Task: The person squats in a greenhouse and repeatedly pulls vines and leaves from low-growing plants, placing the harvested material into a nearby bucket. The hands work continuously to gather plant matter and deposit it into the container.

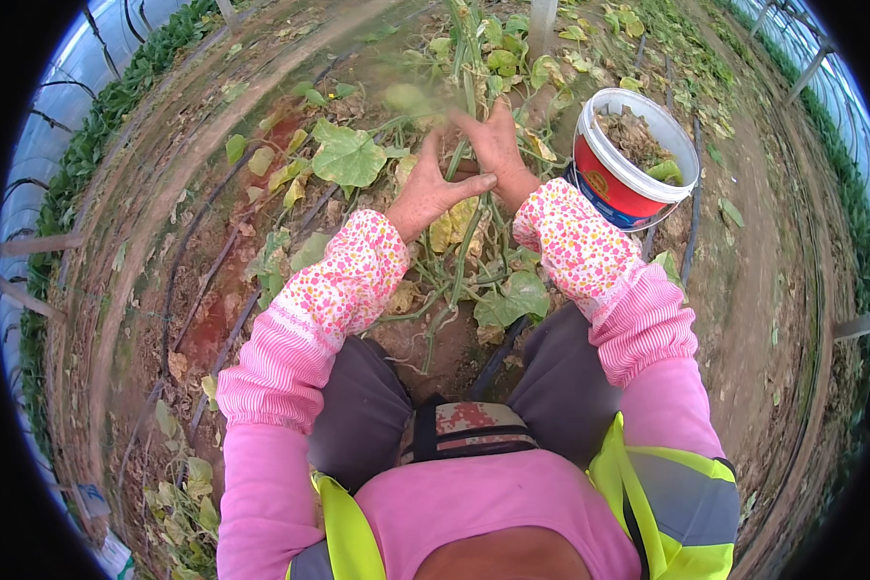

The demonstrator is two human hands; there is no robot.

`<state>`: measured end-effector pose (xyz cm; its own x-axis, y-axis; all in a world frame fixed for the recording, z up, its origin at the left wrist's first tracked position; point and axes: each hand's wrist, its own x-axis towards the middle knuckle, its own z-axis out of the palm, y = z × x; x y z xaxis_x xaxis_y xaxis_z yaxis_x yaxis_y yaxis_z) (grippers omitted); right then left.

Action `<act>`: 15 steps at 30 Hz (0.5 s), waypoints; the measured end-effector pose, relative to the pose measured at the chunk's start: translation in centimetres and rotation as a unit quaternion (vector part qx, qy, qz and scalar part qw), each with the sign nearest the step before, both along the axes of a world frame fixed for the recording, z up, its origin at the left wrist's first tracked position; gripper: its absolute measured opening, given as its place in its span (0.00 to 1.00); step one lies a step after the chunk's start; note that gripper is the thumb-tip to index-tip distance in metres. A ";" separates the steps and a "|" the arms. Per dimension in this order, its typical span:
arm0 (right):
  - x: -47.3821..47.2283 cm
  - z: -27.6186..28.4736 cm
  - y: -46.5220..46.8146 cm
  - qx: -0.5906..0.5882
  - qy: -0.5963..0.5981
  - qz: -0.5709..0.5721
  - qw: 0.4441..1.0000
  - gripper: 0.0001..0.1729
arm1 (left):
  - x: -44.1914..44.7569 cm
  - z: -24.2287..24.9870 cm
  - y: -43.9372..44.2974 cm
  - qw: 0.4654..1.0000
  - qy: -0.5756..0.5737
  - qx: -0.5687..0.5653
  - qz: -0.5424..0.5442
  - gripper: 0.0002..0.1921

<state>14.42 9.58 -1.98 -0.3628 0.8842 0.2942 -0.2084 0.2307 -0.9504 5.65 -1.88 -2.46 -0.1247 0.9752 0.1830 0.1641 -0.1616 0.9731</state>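
Observation:
A bundle of green vine stems (466, 65), likely cucumber, runs up from the ground in front of me. My left hand (426, 190) is around the stems from the left, its thumb lying across them near my right wrist. Slightly higher, my right hand (499, 148) holds the bundle from the right, with its fingertips partly hidden among the stems. Broad leaves surround both hands, including a green leaf (349, 155) on the left and a yellowed leaf (452, 225) below. Another green leaf (513, 299) hangs low near my knees.
A red-and-white plastic bucket (623, 181) holding dry leaves stands on the right. Black drip hoses (221, 348) run along the soil. A pale post (542, 27) rises behind the vines. Leafy plants (80, 167) line the plastic-film greenhouse wall (25, 156) on the left.

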 end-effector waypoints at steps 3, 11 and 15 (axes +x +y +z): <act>0.0 0.8 0.0 -0.031 0.010 -0.019 0.999 0.28 | 0.8 -0.3 0.5 0.999 -0.035 0.030 0.015 0.57; 0.5 2.0 -0.4 -0.192 0.052 0.051 0.979 0.26 | 0.0 -0.1 1.0 0.989 0.111 0.089 0.039 0.53; -0.4 0.7 0.2 -0.232 0.096 0.078 0.965 0.24 | -0.2 0.7 0.6 0.970 0.221 -0.002 0.103 0.49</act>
